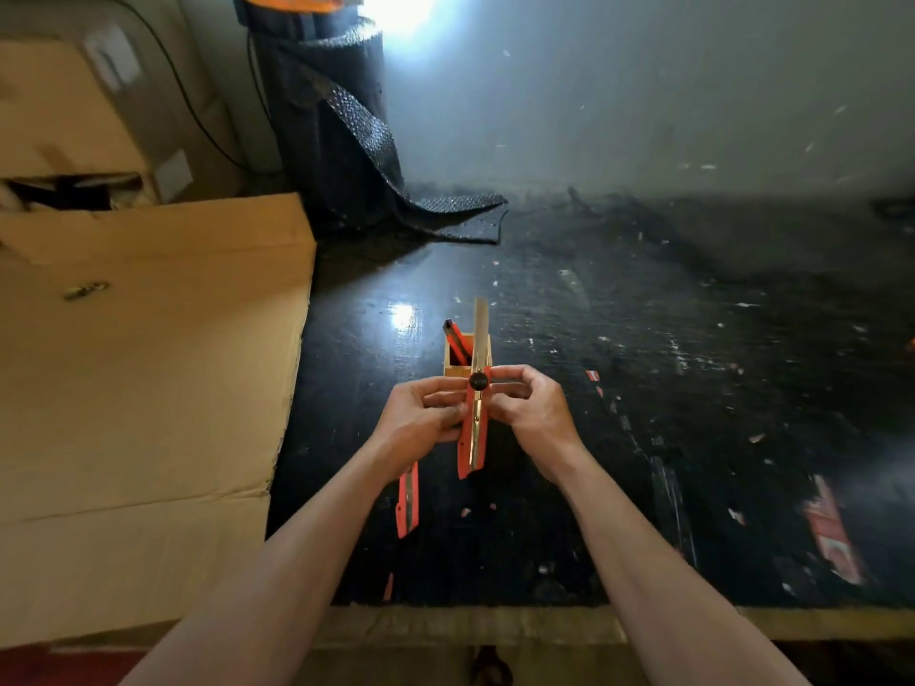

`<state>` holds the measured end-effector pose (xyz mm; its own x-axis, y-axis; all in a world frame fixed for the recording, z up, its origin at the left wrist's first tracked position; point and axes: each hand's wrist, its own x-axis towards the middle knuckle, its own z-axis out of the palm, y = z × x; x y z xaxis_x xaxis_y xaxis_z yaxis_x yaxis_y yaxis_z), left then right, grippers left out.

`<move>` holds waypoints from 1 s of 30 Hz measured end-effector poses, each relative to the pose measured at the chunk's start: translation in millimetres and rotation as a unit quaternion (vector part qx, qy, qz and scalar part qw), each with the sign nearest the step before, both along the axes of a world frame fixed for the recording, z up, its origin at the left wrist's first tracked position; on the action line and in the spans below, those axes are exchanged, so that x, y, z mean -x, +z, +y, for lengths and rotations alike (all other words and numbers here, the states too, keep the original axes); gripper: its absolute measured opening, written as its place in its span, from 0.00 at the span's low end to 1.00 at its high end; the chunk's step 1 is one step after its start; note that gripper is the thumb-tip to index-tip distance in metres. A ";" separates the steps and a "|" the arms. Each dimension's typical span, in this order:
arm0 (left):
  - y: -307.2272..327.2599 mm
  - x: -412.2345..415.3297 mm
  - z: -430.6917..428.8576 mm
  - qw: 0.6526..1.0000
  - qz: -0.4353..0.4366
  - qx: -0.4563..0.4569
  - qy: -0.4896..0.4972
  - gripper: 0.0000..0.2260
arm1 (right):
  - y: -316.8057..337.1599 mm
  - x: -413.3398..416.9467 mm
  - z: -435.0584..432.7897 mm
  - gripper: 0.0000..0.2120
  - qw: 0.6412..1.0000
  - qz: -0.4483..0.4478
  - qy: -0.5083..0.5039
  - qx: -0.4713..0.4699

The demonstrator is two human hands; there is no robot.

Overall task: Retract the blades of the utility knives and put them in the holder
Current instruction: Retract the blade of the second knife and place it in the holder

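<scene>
Both my hands hold a red utility knife upright over the black table. Its long blade sticks out far upward. My left hand grips the handle from the left. My right hand pinches it from the right, fingers at the black lock knob. Just behind the knife stands a small wooden holder with another red knife leaning in it. A third red knife lies on the table under my left wrist.
A large flat cardboard sheet covers the left side, with boxes behind it. A black roll of bubble wrap stands at the back. The table's front edge runs near my forearms. Red scraps lie at the right.
</scene>
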<state>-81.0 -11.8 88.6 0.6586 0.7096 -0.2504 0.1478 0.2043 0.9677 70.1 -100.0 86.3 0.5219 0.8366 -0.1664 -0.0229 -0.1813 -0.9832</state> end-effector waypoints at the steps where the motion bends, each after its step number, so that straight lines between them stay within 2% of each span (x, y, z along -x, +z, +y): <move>1: 6.5 0.2 1.0 1.000 -0.008 -0.010 0.000 0.13 | 6.4 0.6 0.4 0.12 1.000 -0.010 0.001 -0.013; 6: 37.7 -0.7 3.5 0.998 -0.047 -0.039 0.011 0.12 | 42.2 6.2 1.5 0.15 0.987 -0.136 0.000 -0.081; 9: 55.5 -1.9 3.3 0.996 -0.067 -0.050 0.015 0.11 | 59.5 4.7 3.1 0.11 0.972 -0.216 0.014 -0.094; 14: 71.8 -0.3 8.6 0.995 -0.071 -0.063 0.025 0.11 | 80.6 2.3 4.3 0.10 0.972 -0.209 0.025 -0.107; 25: 94.2 -1.0 13.7 0.995 -0.078 -0.026 0.058 0.12 | 92.7 8.4 -7.6 0.07 0.976 -0.188 0.073 -0.087; 30: 103.5 -6.2 14.7 0.993 -0.082 -0.046 0.071 0.12 | 95.4 7.9 -8.7 0.07 0.975 -0.192 0.078 -0.085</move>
